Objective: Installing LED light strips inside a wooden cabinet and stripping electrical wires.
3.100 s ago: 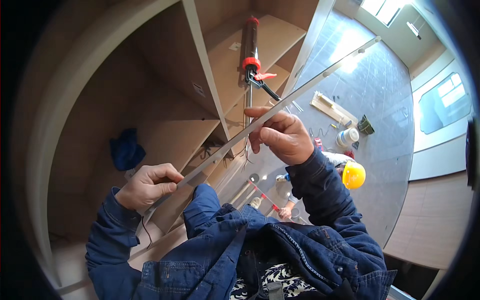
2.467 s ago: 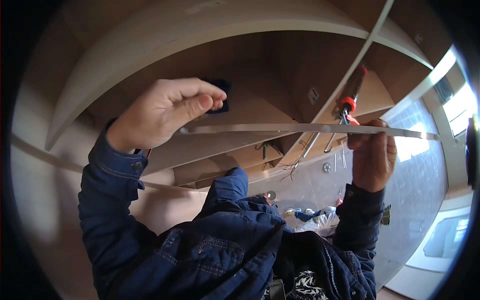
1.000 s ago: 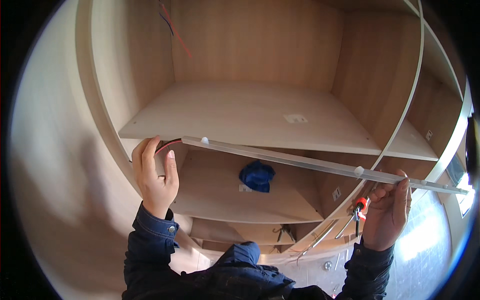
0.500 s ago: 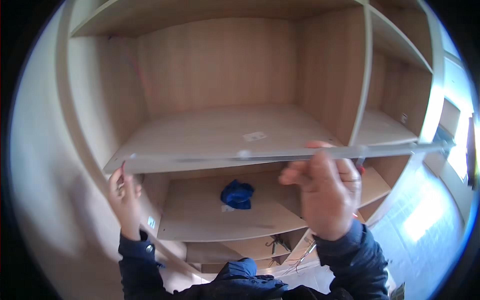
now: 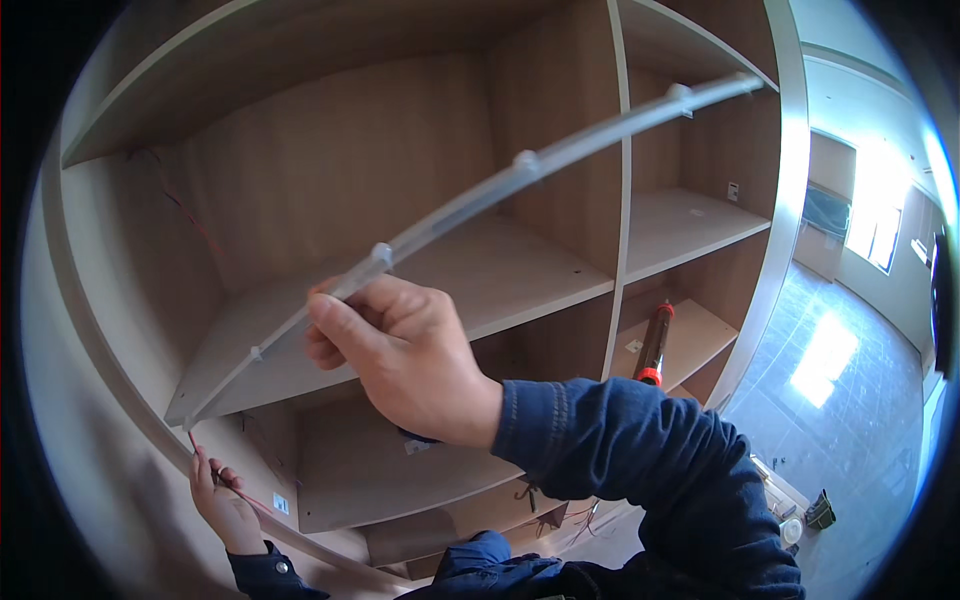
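A long, thin translucent light strip point(image 5: 575, 152) with small clips along it slants across the cabinet, its right end raised high. Its middle-left part is pinched between the thumb and fingers of my right hand point(image 5: 415, 355). From the strip's low left end a thin red wire point(image 5: 193, 438) runs down to my left hand point(image 5: 226, 508), whose fingers are closed on it near the cabinet's left side. The strip is held in front of the wooden shelf point(image 5: 500, 310), apart from most of it. My right hand and forearm hide part of the lower compartment.
Another red and dark wire point(image 5: 190, 215) hangs at the upper compartment's left wall. A dark tube with red ends point(image 5: 655, 345) leans in a right-hand compartment. Shelf edges and an upright divider point(image 5: 620, 180) stand close behind the strip. Several items lie on the shiny floor point(image 5: 800, 350) at right.
The strip has swung from nearly level to a steep slant, right end up. My right hand has moved left along it and closed on it; my left hand has dropped lower. The view has turned.
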Tool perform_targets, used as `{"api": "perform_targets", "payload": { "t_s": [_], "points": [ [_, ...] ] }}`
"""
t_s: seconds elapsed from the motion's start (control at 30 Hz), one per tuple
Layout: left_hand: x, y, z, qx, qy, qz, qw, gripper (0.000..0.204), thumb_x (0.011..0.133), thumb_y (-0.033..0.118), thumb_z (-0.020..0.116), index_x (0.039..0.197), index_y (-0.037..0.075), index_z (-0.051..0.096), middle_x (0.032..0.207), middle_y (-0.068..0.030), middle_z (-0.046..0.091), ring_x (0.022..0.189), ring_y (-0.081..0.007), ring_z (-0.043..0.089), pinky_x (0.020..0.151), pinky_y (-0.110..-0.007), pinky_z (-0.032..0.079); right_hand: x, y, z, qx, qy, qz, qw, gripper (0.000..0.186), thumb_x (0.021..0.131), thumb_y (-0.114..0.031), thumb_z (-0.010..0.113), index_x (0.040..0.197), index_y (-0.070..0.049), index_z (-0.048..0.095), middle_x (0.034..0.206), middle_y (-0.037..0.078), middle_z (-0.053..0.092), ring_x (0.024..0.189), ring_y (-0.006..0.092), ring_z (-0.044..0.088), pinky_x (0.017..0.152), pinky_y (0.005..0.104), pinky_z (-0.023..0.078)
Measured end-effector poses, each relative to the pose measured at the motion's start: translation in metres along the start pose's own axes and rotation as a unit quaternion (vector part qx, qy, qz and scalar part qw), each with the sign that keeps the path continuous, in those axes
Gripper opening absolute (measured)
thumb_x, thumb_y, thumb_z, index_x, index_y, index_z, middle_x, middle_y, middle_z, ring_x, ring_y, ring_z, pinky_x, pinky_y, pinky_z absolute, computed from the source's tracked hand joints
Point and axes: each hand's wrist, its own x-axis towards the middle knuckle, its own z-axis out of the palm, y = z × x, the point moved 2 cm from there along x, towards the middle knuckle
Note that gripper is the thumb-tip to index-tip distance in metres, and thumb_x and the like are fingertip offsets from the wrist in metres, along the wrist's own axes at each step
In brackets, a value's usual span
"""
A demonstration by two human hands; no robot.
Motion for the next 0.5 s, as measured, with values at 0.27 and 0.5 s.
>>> {"api": "perform_targets", "payload": {
  "t_s": [0.27, 0.5],
  "points": [
    [-0.008, -0.007, -0.010, -0.074, 0.052, 0.028, 0.996, 0.018, 0.104, 0.024, 0.061, 0.113, 0.008, 0.063, 0.086, 0.0017, 0.055, 0.065, -0.0062, 0.048, 0.058, -0.019, 0.039, 0.049, 0.014, 0.008, -0.046, -0.026, 0.088, 0.995, 0.024, 0.105, -0.017, 0.057, 0.097, 0.005, 0.064, 0.083, 0.011, 0.067, 0.073, 0.0158, 0.067, 0.073, 0.0262, 0.059],
    [-0.012, 0.023, -0.001, -0.043, -0.001, 0.028, 0.999, 0.021, 0.104, 0.023, 0.061, 0.116, 0.005, 0.063, 0.090, 0.0000, 0.061, 0.069, -0.0072, 0.056, 0.059, -0.019, 0.041, 0.100, 0.008, 0.002, -0.014, -0.031, 0.140, 0.990, 0.023, 0.107, -0.017, 0.051, 0.101, 0.004, 0.060, 0.090, 0.012, 0.065, 0.079, 0.0177, 0.066, 0.077, 0.0289, 0.060]
  ]
}}
